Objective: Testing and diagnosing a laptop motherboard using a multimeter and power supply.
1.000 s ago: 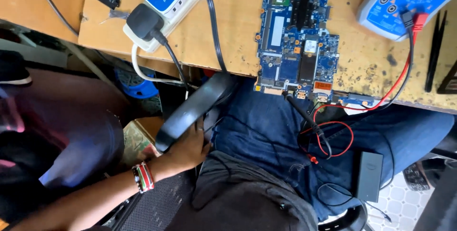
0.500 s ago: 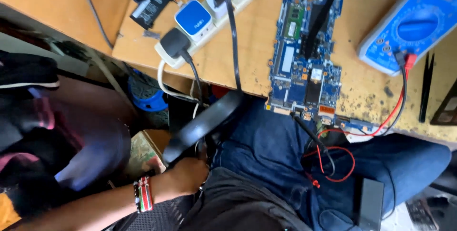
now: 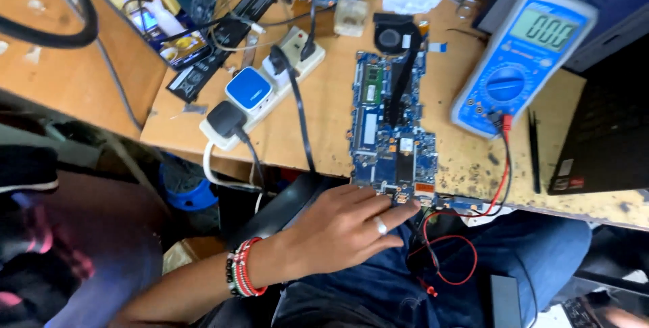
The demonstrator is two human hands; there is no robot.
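While the head camera looks down, the left hand (image 3: pixel 345 228) reaches up from the lap, fingers spread and gripping nothing, fingertips touching the near edge of a blue circuit board (image 3: pixel 392 132). The right hand is out of view. That board lies flat on the wooden bench (image 3: pixel 324 111), long axis running from the person toward the bench's far side, near end at the bench edge. A blue multimeter (image 3: pixel 520 64) sits just right of it, red lead (image 3: pixel 466 233) trailing over the lap. Light contact at the edges, judged best, spares the components.
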